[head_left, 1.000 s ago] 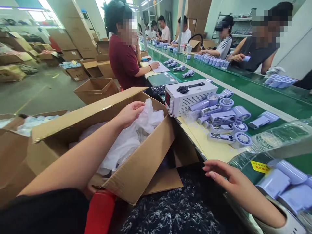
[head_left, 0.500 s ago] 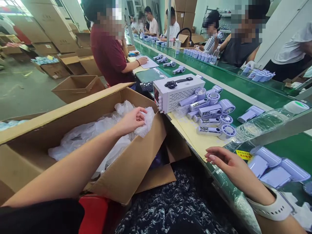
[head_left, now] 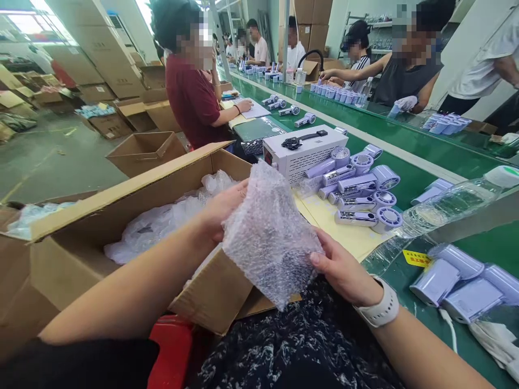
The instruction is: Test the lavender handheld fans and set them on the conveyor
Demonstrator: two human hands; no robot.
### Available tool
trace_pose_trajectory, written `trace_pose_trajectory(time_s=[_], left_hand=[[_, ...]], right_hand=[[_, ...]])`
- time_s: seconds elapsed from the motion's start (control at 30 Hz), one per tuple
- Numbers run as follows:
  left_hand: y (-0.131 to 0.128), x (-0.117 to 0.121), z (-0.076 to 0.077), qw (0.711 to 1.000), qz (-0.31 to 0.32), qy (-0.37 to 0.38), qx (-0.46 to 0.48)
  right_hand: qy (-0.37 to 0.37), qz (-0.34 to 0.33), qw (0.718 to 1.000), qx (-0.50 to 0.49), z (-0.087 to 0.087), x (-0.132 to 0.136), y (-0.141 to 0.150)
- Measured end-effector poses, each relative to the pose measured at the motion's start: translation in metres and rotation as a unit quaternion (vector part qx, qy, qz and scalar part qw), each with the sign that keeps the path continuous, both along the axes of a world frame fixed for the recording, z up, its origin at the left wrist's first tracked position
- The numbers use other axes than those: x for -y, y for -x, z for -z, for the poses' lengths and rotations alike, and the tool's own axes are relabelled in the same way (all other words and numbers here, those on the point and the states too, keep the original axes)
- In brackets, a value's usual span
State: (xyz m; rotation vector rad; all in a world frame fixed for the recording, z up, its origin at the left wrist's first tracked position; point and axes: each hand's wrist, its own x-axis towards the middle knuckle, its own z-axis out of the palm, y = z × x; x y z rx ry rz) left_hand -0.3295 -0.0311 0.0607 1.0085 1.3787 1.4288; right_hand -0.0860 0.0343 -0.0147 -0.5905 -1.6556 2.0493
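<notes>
A sheet-like bubble wrap bag [head_left: 271, 232] is spread between my two hands above my lap. My left hand [head_left: 229, 208] grips its left side, with some fingers hidden behind the plastic. At its lower right edge, my right hand [head_left: 340, 267] pinches it, thumb on the near face; a white watch band circles that wrist. Under my left arm stands an open cardboard box [head_left: 214, 292] holding crumpled clear plastic bags [head_left: 154, 227]. Several lavender handheld fans [head_left: 357, 202] lie piled on yellow paper to the right of the bag.
A white box-shaped power supply [head_left: 304, 154] stands behind the fans. A clear plastic bottle [head_left: 454, 208] lies on its side at right, near more lavender fan parts [head_left: 462, 281]. A co-worker in a maroon shirt [head_left: 190, 100] sits ahead; others work across the green bench.
My left hand has lifted the bubble wrap bag out of the box and brought it right, over my lap. My right hand has moved in from the bench edge and taken hold of it.
</notes>
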Motion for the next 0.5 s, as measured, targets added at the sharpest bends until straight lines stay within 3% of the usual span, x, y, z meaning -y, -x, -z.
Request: trace_pose_trajectory(time_s=[0.07, 0.13, 0.2, 0.27, 0.33, 0.4, 0.5], left_hand=[[0.023, -0.004, 0.004, 0.999, 0.011, 0.028, -0.041], [0.053, -0.004, 0.006, 0.975, -0.035, 0.083, -0.205], [0.073, 0.002, 0.006, 0.891, -0.145, 0.105, -0.417], [0.071, 0.015, 0.006, 0.794, -0.217, 0.038, -0.566], [0.046, 0.031, 0.01, 0.745, -0.176, -0.075, -0.639], [0.013, 0.043, 0.02, 0.731, -0.041, -0.129, -0.669], [-0.015, 0.047, 0.037, 0.698, 0.062, -0.043, -0.712]], right_hand=[[0.053, -0.015, 0.998, 0.007, -0.003, 0.0, 0.007], [0.066, -0.002, 0.998, 0.023, -0.003, -0.001, 0.013], [0.065, 0.009, 0.998, 0.022, 0.0, -0.002, 0.022], [0.059, 0.024, 0.998, 0.014, 0.003, -0.003, 0.04], [0.043, 0.045, 0.998, 0.002, 0.006, -0.002, 0.064], [0.017, 0.069, 0.997, -0.004, 0.007, 0.001, 0.091], [-0.041, 0.094, 0.995, 0.022, 0.005, 0.006, 0.117]])
